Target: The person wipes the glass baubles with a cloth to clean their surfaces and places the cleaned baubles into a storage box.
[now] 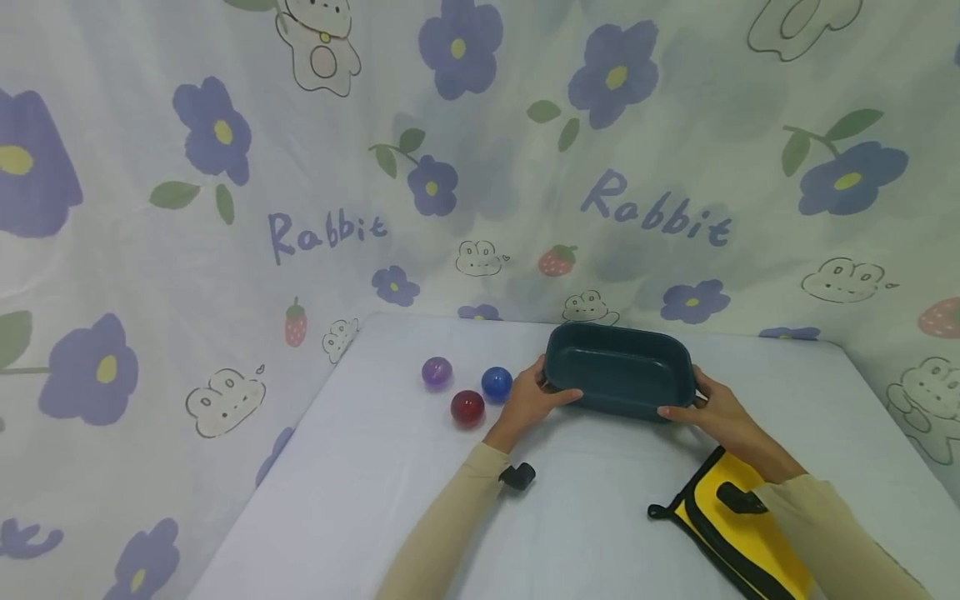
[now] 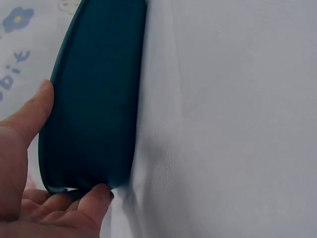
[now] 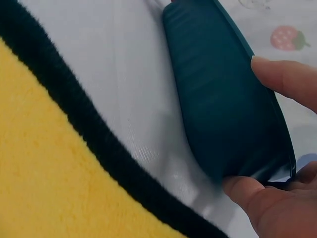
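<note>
Purple ball point(image 1: 437, 372), red ball point(image 1: 467, 407), blue ball point(image 1: 497, 383) clustered on white table point(image 1: 360, 467), just left of left hand point(image 1: 531, 400). Left hand grips left end of dark teal tray point(image 1: 618, 371): thumb along near wall, fingers curled round end. Tray sits on table, mid-far. Right hand point(image 1: 718, 412) grips right end likewise, thumb on near wall. Yellow cloth with black edging point(image 1: 738, 525) lies near right forearm.
</note>
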The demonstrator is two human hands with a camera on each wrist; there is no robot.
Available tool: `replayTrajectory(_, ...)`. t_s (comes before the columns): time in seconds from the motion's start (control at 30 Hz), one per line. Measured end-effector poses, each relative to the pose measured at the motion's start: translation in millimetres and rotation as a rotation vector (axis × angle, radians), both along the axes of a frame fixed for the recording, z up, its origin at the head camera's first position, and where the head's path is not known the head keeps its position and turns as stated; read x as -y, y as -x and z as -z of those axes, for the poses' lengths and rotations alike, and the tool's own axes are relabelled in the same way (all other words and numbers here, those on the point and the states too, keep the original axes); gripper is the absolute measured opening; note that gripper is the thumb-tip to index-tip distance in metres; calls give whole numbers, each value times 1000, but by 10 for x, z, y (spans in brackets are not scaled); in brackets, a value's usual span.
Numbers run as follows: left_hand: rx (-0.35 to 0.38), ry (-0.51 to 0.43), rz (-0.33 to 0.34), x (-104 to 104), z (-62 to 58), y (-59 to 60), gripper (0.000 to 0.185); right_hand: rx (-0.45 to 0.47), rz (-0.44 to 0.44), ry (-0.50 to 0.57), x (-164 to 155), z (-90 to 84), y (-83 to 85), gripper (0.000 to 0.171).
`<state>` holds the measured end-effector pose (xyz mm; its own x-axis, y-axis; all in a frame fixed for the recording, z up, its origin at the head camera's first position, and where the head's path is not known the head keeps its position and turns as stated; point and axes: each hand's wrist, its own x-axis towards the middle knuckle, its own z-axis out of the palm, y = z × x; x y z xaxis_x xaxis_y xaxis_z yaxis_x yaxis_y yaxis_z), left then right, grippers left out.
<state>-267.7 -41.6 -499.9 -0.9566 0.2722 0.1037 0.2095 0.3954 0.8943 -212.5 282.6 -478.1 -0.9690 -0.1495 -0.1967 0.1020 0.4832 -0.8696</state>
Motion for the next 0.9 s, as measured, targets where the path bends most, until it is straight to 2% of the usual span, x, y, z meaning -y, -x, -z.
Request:
replayTrajectory(0.33,-27,-17,-25,69,13,-46,86,-25,-27,1,45,25,63,117)
replayTrajectory(0.63,-1,-83,-46,142,27,-112,90,-40,-56,41,128,-3,105,117)
replayTrajectory(0.9,19,-69,-67,166,2,-166,93,-43,-71,45,156,-8,115,117)
